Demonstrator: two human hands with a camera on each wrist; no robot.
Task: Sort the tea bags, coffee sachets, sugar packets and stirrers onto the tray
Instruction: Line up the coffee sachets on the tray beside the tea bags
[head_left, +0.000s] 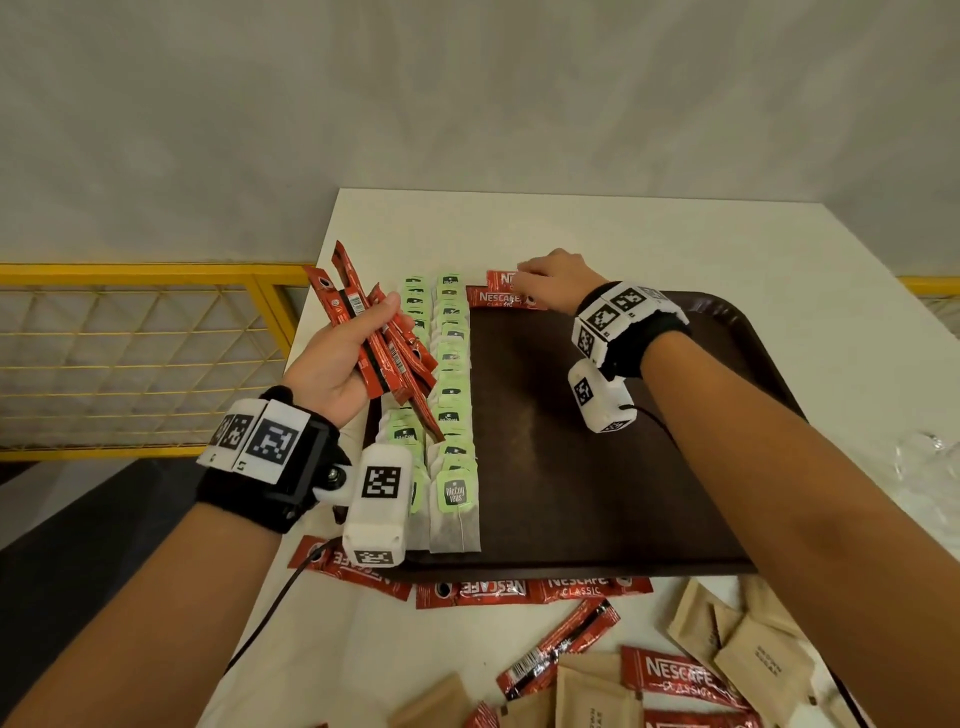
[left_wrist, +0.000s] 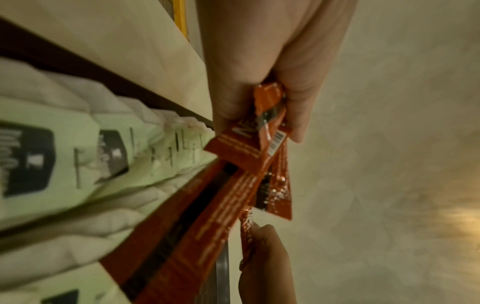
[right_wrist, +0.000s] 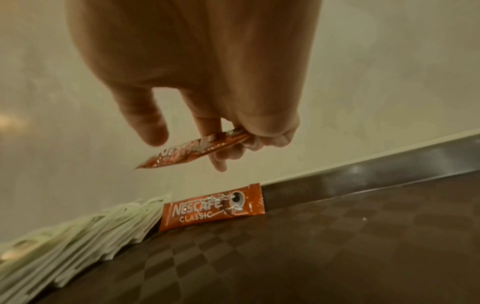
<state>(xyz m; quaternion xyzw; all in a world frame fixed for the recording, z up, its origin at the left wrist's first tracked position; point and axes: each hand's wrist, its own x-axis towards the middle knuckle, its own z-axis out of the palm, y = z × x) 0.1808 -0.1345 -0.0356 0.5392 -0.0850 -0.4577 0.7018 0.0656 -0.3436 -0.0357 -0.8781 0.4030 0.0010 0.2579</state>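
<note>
Glossy foil coffee sachets (head_left: 501, 300), matt paper tea bags (head_left: 453, 499), a textured plastic tray (right_wrist: 337, 246) with a shiny rim.

A white desk (head_left: 675, 244) stands in front of a plain grey wall (head_left: 467, 93). On the left, beside the desk, runs a yellow railing (head_left: 130, 273) with a criss-cross wire grid (head_left: 130, 353) inside its frame. A bit more yellow rail (head_left: 930, 283) peeks out on the right. Something clear and crinkly like plastic (head_left: 930, 457) lies at the desk's right edge. A dark floor (head_left: 78, 519) shows below the railing.
</note>
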